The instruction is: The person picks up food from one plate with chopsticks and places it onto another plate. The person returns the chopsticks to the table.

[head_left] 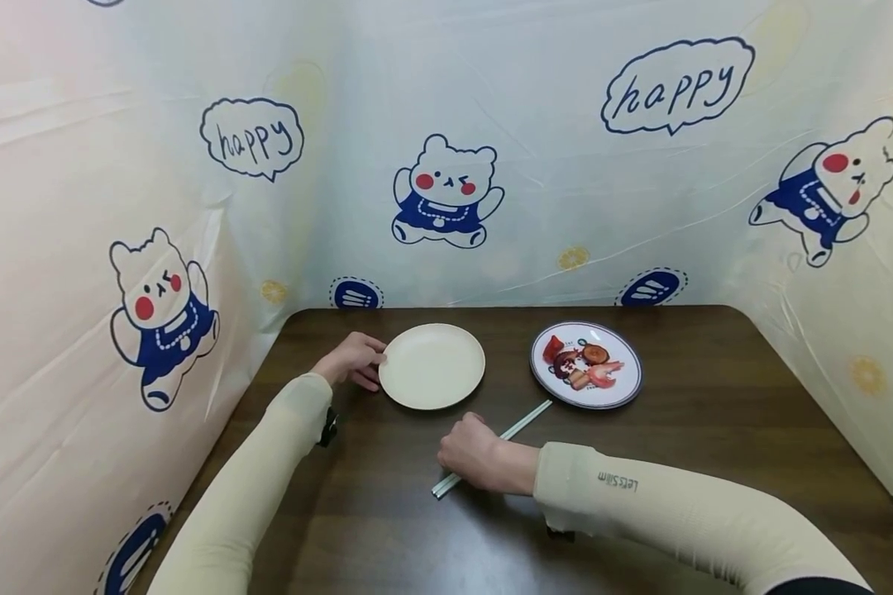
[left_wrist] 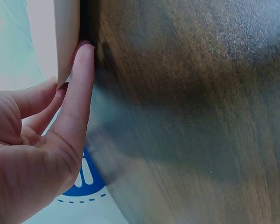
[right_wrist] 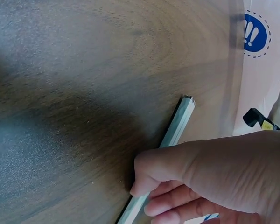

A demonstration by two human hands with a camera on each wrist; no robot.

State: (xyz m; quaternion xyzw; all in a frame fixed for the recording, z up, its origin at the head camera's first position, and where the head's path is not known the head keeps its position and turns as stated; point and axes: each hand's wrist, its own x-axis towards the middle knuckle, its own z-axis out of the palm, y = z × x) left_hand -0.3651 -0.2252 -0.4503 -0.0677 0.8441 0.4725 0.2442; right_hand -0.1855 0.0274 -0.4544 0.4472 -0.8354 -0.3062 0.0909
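Observation:
A plain cream plate (head_left: 432, 367) lies toward the back of the table. My left hand (head_left: 353, 360) is at its left rim; in the left wrist view the thumb (left_wrist: 35, 98) and fingers pinch the plate's edge (left_wrist: 67, 37). Nearer the front, my right hand (head_left: 476, 453) grips a pair of pale green chopsticks (head_left: 527, 419) around their middle. They lie slantwise, low over the table; whether they touch it I cannot tell. In the right wrist view one end of the chopsticks (right_wrist: 179, 119) sticks out past the thumb (right_wrist: 154, 165).
A white, blue-rimmed plate (head_left: 628, 388) with a printed food picture sits right of the cream plate. The brown wooden table (head_left: 714, 397) has a back edge against a cloth curtain (head_left: 551, 190) printed with bears, which also hangs along both sides.

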